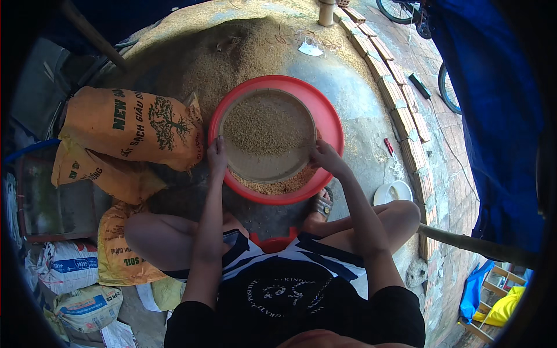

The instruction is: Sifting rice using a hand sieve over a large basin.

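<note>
A round sieve with a thin rim lies over a wide red basin. Coarse tan grainy material is heaped on the mesh, mostly toward its far side. Beneath it, in the basin's near part, shows a layer of orange-brown material. My left hand has its fingers closed on the sieve's left edge. On the opposite side, my right hand grips the rim, fingers bent round it. Whether the sieve rests on the basin or is held just above it, I cannot tell.
Full orange sacks stand close on the left, with white bags nearer me. Loose tan material spreads beyond the basin. Stacked bricks line the right. A white bowl and red-handled tool lie by my right knee.
</note>
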{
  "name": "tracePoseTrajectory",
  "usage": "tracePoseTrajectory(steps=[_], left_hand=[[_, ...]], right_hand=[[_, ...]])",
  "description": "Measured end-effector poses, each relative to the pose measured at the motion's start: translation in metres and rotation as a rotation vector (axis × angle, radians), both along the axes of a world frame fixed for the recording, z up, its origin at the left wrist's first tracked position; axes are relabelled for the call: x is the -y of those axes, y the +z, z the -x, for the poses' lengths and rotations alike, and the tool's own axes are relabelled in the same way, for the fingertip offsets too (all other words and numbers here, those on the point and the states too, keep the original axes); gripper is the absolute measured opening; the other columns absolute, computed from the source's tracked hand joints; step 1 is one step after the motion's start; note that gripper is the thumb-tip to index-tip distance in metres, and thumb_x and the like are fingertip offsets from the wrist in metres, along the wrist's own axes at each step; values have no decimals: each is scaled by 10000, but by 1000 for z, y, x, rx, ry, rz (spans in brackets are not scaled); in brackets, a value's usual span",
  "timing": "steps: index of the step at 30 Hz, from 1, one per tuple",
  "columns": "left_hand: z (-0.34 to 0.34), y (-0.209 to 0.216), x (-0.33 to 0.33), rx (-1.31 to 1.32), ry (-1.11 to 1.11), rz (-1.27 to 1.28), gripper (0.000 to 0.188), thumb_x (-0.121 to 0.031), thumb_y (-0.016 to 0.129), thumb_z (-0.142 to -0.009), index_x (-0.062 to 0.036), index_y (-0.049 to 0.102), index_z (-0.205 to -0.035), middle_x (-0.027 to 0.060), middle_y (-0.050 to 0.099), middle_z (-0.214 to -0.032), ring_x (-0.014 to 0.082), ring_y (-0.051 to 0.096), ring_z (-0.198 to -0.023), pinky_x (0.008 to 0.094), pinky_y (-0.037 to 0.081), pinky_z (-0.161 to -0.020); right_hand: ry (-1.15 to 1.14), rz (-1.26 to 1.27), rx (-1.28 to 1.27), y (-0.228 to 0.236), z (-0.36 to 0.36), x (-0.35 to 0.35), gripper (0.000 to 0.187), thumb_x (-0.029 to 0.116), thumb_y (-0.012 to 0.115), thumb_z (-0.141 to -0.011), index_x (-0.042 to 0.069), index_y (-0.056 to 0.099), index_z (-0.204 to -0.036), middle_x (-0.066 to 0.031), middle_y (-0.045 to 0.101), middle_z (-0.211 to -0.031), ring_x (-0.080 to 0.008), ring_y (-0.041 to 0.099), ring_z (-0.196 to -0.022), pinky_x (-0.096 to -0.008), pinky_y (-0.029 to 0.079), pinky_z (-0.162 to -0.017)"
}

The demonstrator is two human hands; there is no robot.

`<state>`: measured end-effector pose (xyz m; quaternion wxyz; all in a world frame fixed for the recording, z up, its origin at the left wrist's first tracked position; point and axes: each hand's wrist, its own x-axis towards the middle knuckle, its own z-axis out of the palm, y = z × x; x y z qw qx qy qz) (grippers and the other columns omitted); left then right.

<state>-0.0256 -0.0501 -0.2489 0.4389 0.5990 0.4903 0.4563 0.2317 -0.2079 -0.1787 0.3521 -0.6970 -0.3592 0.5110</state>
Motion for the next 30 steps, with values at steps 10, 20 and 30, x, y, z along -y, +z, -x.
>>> tracePoseTrajectory(steps=[10,20,30], left_hand=[[6,-4,-9,102,5,287,414,-325,399,-830,57,495,-959,98,537,-764,95,463,-730,250,362,-654],[-13,68,14,72,-9,-154,348,-260,346,-855,35,447,-701,14,330,-528,80,310,-520,237,276,-472],[0,-18,0,199,109,112,344,-273,376,-837,38,462,-718,78,382,-524,118,333,-521,309,317,-508]], right_hand=[[-65,-156,11,11,13,-2,235,155,417,-790,-24,407,-942,-75,536,-676,-117,536,-545,-219,436,-458],[-131,-120,368,-7,16,1,182,145,342,-803,-33,376,-826,-161,518,-612,-217,543,-465,-314,445,-429],[-52,-267,97,34,32,2,225,173,431,-774,-41,430,-843,-92,516,-600,-143,519,-462,-237,418,-390]])
